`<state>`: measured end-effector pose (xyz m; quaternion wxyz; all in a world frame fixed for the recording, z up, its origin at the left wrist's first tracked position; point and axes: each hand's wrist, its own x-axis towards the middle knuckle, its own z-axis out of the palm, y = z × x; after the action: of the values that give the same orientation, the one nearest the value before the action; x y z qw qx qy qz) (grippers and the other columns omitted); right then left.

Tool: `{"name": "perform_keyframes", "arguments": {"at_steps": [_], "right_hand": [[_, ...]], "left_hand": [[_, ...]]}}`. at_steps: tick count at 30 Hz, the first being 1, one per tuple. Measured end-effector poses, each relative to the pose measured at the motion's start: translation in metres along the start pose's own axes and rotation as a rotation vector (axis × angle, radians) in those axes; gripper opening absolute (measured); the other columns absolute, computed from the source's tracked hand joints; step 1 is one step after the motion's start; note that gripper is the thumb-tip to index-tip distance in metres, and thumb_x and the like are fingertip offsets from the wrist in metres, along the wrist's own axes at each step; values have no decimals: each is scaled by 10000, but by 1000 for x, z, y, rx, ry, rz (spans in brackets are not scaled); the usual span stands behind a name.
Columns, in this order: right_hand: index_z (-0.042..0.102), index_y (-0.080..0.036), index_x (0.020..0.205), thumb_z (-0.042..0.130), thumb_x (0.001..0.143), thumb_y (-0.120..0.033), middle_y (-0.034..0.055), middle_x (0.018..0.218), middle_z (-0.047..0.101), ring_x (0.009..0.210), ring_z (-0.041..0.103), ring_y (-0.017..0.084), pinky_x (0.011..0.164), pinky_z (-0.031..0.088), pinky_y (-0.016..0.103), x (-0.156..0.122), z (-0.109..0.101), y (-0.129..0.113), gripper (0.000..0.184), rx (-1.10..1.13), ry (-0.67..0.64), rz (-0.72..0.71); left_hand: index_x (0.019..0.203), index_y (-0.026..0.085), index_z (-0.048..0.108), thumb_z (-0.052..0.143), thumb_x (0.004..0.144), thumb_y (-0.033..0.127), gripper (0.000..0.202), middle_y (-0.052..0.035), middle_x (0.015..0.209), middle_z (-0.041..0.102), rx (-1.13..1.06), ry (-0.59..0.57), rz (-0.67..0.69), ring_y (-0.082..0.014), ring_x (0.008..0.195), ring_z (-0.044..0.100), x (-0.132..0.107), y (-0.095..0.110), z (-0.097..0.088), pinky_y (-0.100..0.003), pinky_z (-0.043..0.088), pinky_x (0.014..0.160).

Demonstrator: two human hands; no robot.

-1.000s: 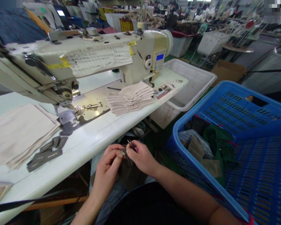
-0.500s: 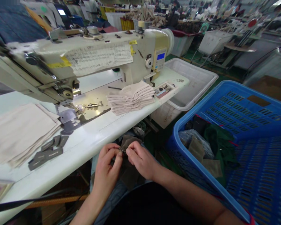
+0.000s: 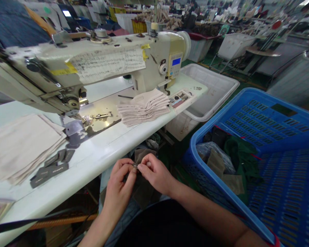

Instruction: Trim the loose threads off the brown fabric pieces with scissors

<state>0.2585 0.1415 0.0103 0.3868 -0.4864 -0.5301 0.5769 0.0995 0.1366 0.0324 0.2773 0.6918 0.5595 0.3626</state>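
Note:
In front of the table edge, over my lap, my left hand (image 3: pixel 121 179) pinches a dark olive-brown cloth piece (image 3: pixel 143 192). My right hand (image 3: pixel 157 174) is closed at the fingertips on a small shiny, thin thing (image 3: pixel 135 166), almost touching the left fingertips. Its kind is too small to tell. More of the cloth hangs below and behind the fingers, partly hidden by them. Above the hands stands a sewing machine (image 3: pixel 113 61), with no cloth under its needle area.
On the white table (image 3: pixel 103 151) lie a stack of cream cloth panels (image 3: pixel 23 144), dark grey labels (image 3: pixel 51 168) and folded cream pieces (image 3: pixel 144 107). A blue basket (image 3: pixel 249 99) with dark cloth stands at the right, a white bin (image 3: pixel 208 73) behind it.
Both hands have shifted very slightly, with the right fingertips drawn closer to the left ones. The cloth stays between them.

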Motion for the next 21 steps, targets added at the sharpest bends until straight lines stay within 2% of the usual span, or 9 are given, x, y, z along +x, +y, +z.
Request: {"name": "perform_keyframes", "arguments": {"at_steps": [5, 10, 14, 16, 18, 21], "right_hand": [[522, -222, 875, 644, 901, -345, -82, 622, 463, 550, 455, 106, 514, 333, 221, 1, 0, 2, 175, 18, 53, 26], [566, -205, 938, 636, 919, -388, -74, 635, 490, 552, 463, 107, 523, 352, 225, 0, -6, -6, 197, 80, 63, -33], [662, -219, 1107, 666, 906, -351, -70, 634, 512, 571, 487, 118, 572, 371, 240, 0, -15, -14, 241, -121, 14, -180], [704, -231, 1020, 631, 905, -275, -38, 697, 593, 634, 542, 130, 629, 396, 253, 1, -15, -16, 143, -285, -8, -247], [690, -216, 897, 618, 869, -225, -18, 733, 631, 671, 567, 142, 663, 410, 265, 2, -11, -16, 78, -362, 33, -265], [610, -202, 777, 589, 844, -239, -24, 680, 589, 627, 539, 137, 622, 421, 255, 6, -3, -14, 80, -174, 123, -159]], "left_hand": [[684, 217, 617, 544, 928, 323, 275, -46, 925, 613, -5, 10, 20, -193, 889, 626, -1, 0, 2, -314, 506, 823], [709, 220, 625, 550, 941, 304, 259, -41, 961, 620, 2, 36, 47, -187, 928, 631, -2, -3, -2, -300, 505, 835], [726, 217, 618, 549, 947, 267, 237, -39, 972, 613, 59, 30, 133, -181, 930, 631, -2, -4, -3, -289, 516, 819], [737, 213, 627, 553, 944, 236, 221, -43, 989, 604, 96, 32, 208, -181, 946, 628, -2, -4, -3, -286, 523, 825], [761, 208, 647, 561, 935, 203, 195, -53, 1033, 601, 134, 56, 282, -186, 981, 623, -3, -2, -1, -288, 527, 840], [799, 202, 671, 580, 913, 174, 149, -65, 1092, 593, 172, 172, 344, -184, 970, 613, -5, 1, 0, -289, 527, 819]]}}
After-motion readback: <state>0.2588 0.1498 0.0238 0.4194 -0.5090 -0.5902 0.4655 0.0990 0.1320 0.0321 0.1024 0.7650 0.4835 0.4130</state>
